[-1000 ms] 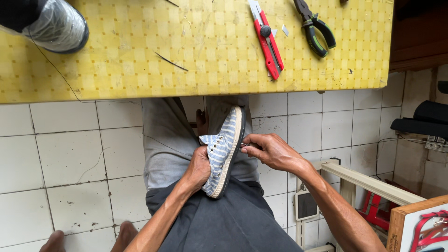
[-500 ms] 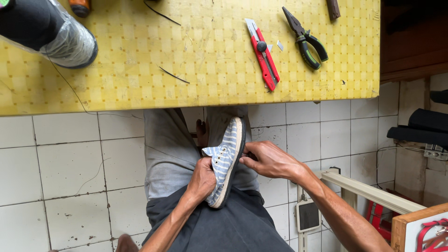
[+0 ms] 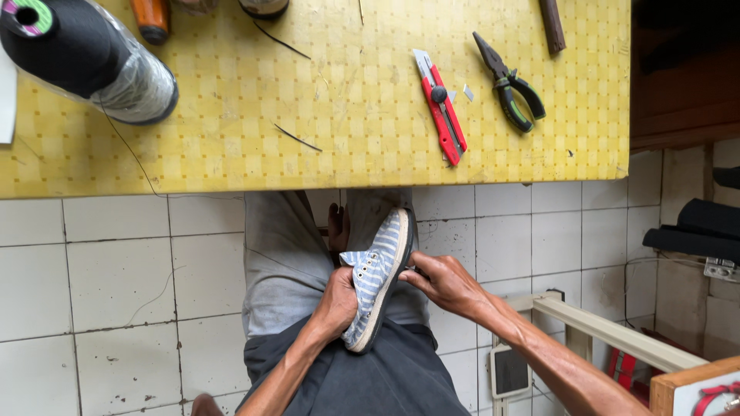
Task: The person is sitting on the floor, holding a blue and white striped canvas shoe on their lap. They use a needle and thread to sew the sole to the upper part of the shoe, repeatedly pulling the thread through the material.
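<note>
A blue-and-white striped canvas shoe (image 3: 378, 273) with a pale sole stands on edge in my lap, toe pointing away from me. My left hand (image 3: 337, 302) grips its upper from the left side, fingers wrapped over the fabric. My right hand (image 3: 445, 282) pinches the sole edge on the right, near the middle of the shoe. Whether a small tool sits between those fingers cannot be made out. My grey-trousered legs (image 3: 281, 262) are beneath the shoe.
A yellow patterned table (image 3: 331, 146) lies ahead, carrying a red utility knife (image 3: 442, 108), green-handled pliers (image 3: 510, 83), a big spool of black thread (image 3: 85, 58) and a loose black thread (image 3: 297, 139). White floor tiles surround me; a pale wooden bar (image 3: 617, 335) is at right.
The view has tilted down and shifted, showing more of the table. Both hands stay on the shoe; the right hand has slid slightly along the sole edge.
</note>
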